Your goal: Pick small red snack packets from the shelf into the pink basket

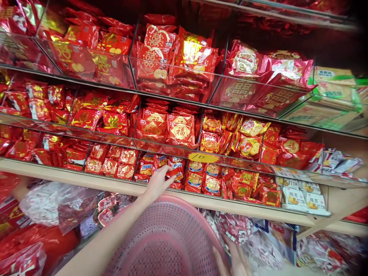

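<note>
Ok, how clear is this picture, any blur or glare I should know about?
Head view: the middle shelves and the left hand at the small red packets are fairly sharp; the corners smear and bend outward; glare streaks the clear shelf fronts; the pink basket is evenly lit.

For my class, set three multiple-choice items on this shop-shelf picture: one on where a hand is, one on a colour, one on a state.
1. Where does the left hand reach?
A. into a bin of small red packets on the lowest shelf
B. to the top shelf
C. under the basket

2. What colour is the basket?
A. green
B. pink
C. black

3. How is the basket?
A. heaped with packets
B. upside down
C. nothing shows inside it

Answers: 1 A, the fingers pinch a small red packet in the lowest row of bins. 2 B, its perforated wall is pink. 3 C, only bare mesh shows inside, while the right hand grips its rim.
</note>
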{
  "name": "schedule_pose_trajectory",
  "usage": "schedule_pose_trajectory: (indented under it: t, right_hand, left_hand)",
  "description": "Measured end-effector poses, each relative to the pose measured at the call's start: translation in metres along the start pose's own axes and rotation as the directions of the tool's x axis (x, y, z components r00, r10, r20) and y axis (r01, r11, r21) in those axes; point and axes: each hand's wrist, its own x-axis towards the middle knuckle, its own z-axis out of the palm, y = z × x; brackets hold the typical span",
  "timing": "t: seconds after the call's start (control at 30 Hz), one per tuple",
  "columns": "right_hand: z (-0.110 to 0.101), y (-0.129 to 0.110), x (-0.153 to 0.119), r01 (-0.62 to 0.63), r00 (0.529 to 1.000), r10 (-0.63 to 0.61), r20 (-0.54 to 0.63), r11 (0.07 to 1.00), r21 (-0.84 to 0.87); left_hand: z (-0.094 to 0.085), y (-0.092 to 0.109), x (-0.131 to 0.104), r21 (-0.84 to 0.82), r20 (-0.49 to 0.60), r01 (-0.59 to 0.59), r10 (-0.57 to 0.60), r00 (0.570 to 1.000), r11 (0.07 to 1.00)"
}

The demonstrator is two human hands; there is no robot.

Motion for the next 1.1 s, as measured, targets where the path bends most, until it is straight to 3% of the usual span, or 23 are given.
schedule_pose_trajectory:
  t: [0.13, 0.27, 0.37, 0.53, 0.63, 0.73, 0.83, 1.0, 1.07, 1.1]
  right_hand:
    - [-0.011, -0.043, 0.027, 0.096, 0.991, -0.105, 0.083, 0.989, 0.111]
    - [-0.006, -0.087, 0.04, 0.082, 0.974, -0.145, 0.172, 0.942, 0.327]
    - [0.003, -0.1, 0.045, 0.039, 0.964, -0.153, 0.22, 0.892, 0.45]
    - [0.01, -0.102, 0.046, -0.162, 0.927, -0.107, 0.359, 0.75, 0.642]
    - [0.002, -0.109, 0.043, -0.345, 0.885, -0.055, 0.462, 0.588, 0.731]
    - [-0.01, -0.12, 0.04, -0.54, 0.802, -0.042, 0.596, 0.376, 0.753]
    - [-0.016, -0.126, 0.038, -0.656, 0.721, -0.114, 0.683, 0.202, 0.727]
    - [-0.008, -0.121, 0.035, -0.714, 0.665, -0.135, 0.735, 0.177, 0.678]
    - [-0.004, -0.117, 0.031, -0.724, 0.664, -0.105, 0.74, 0.16, 0.671]
    - [-0.002, -0.116, 0.03, -0.728, 0.664, -0.096, 0.742, 0.146, 0.67]
  left_hand:
    - [0.001, -0.005, 0.006, -0.211, -0.05, 0.093, -0.106, 0.993, 0.973]
    - [-0.002, -0.009, 0.012, -0.297, -0.096, 0.142, -0.177, 0.979, 0.944]
    - [-0.004, -0.012, 0.013, -0.345, -0.092, 0.168, -0.211, 0.973, 0.924]
    - [-0.018, -0.003, 0.008, -0.519, 0.008, 0.305, -0.352, 0.936, 0.798]
    - [-0.034, 0.014, -0.002, -0.563, 0.134, 0.392, -0.388, 0.912, 0.728]
    - [-0.045, 0.032, -0.021, -0.512, 0.334, 0.472, -0.34, 0.879, 0.718]
    - [-0.042, 0.047, -0.041, -0.458, 0.522, 0.452, -0.179, 0.834, 0.765]
    - [-0.03, 0.053, -0.05, -0.346, 0.634, 0.331, -0.041, 0.772, 0.878]
    - [-0.028, 0.048, -0.038, -0.225, 0.575, 0.217, -0.05, 0.817, 0.95]
    - [-0.028, 0.044, -0.03, -0.128, 0.482, 0.137, -0.059, 0.874, 0.982]
